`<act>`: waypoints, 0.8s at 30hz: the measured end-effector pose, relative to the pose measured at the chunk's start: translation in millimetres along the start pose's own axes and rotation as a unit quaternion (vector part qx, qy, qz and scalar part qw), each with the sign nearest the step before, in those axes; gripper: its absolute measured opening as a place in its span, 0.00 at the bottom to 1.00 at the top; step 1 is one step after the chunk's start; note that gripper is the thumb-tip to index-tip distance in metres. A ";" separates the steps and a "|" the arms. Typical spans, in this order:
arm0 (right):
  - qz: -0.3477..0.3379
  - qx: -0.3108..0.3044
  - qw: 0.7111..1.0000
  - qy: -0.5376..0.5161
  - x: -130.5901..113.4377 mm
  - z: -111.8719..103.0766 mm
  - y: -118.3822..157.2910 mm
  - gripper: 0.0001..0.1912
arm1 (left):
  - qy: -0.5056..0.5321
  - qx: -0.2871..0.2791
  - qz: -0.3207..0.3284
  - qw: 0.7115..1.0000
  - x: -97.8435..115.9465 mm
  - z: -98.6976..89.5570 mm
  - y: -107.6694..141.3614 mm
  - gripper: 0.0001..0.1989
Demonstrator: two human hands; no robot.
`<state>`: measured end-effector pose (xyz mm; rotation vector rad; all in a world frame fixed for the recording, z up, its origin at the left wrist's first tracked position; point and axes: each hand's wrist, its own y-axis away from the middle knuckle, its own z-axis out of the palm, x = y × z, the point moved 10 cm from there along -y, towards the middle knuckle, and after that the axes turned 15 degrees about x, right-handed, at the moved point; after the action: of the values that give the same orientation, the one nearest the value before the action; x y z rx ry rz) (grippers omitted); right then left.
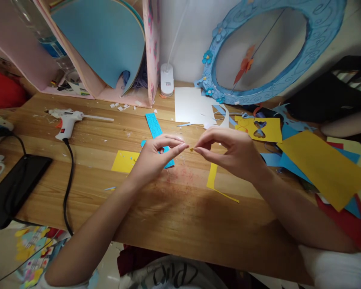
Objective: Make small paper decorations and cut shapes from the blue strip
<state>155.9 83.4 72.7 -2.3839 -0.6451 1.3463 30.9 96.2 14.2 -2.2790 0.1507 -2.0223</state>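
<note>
My right hand [228, 150] pinches a tiny piece of yellow paper [191, 149] between thumb and forefinger. Close by on its left, my left hand [161, 154] has thumb and forefinger pressed together; whether anything is between them is too small to make out. Partly behind the left hand lies a blue paper strip [153, 123] with drawn outlines. A yellow paper piece [124, 161] rests left of that hand. Below the right hand is a thin yellow paper offcut [211, 176].
A white glue gun [69, 122] with its black cable lies left, near a black phone-like slab [18, 188]. White paper [192, 105] lies at the back under a blue decorated ring [210, 68]. Coloured sheets [327, 164] pile up at right. A pink box [152, 52] stands behind.
</note>
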 end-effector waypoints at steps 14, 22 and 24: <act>0.288 -0.041 0.936 -0.200 38.6 18.6 12.6 0.10 | -0.026 0.021 0.120 0.992 28.8 1.7 9.6 0.04; 0.289 -0.029 0.937 -0.193 35.5 16.9 12.8 0.11 | -0.033 0.022 0.128 0.991 31.9 0.2 11.0 0.04; 0.283 -0.033 0.938 -0.195 34.2 17.2 12.1 0.11 | -0.035 0.022 0.130 0.991 33.2 0.3 11.1 0.03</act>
<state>159.2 92.4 33.7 -2.4767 -0.0737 2.0955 34.9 80.8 45.3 -2.1713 0.3733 -1.7962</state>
